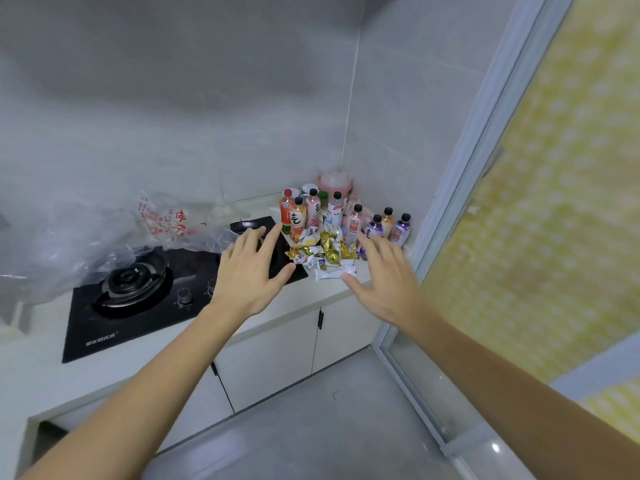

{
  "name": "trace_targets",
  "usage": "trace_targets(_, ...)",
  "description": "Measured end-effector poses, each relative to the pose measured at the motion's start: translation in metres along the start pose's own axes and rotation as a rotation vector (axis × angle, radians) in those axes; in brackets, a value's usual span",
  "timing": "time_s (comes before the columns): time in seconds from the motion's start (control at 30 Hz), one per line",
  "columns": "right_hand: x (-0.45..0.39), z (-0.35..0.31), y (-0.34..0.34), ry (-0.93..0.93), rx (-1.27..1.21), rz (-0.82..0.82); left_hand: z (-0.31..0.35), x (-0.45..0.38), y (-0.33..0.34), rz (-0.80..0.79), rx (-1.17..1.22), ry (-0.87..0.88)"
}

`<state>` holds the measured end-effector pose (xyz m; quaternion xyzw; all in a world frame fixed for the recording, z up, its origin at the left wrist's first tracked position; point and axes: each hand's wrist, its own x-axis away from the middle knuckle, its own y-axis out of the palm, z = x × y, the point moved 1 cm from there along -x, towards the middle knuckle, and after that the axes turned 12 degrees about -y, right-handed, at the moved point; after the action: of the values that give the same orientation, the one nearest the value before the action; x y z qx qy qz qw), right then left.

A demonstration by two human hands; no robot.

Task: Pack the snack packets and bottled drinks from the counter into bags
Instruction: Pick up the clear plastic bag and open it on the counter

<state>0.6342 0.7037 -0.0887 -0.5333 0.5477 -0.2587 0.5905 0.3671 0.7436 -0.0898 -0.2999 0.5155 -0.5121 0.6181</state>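
Observation:
Several bottled drinks [337, 211] with black and red caps stand upright in the counter's far right corner. In front of them lies a heap of gold and white snack packets [329, 254]. Clear plastic bags [104, 237] with red print are piled on the left, over the back of the stove. My left hand [249, 271] hovers with spread fingers above the stove's right side, just left of the packets. My right hand [384, 278] is stretched out, fingers apart, at the right edge of the packet heap. Neither hand holds anything.
A black gas stove [138, 299] with one visible burner and knobs fills the counter's middle. The white counter [318, 292] sits over white cabinet doors. A pink container [335, 181] stands behind the bottles. A glass door frame [460, 202] rises on the right.

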Motion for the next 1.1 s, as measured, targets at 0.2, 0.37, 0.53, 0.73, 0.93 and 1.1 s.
trace_targets(0.2, -0.080, 0.054, 0.053, -0.053, -0.054, -0.025, -0.016, -0.066, 0.041, -0.016, -0.055, -0.108)
trace_targets(0.37, -0.158, 0.103, 0.100, -0.138, -0.109, -0.087, -0.028, -0.114, 0.072, -0.015, -0.131, -0.249)
trace_targets(0.53, -0.220, 0.136, 0.129, -0.259, -0.170, -0.128, -0.026, -0.148, 0.101, -0.031, -0.170, -0.388)
trace_targets(0.73, -0.272, 0.153, 0.167, -0.344, -0.238, -0.222, -0.023, -0.170, 0.129, -0.066, -0.195, -0.481)
trace_targets(0.93, -0.314, 0.140, 0.214, -0.413, -0.283, -0.341, -0.050, -0.183, 0.143, -0.070, -0.194, -0.576)
trace_targets(1.1, -0.348, 0.120, 0.247, -0.439, -0.285, -0.401, -0.089, -0.197, 0.167, -0.114, -0.152, -0.648)
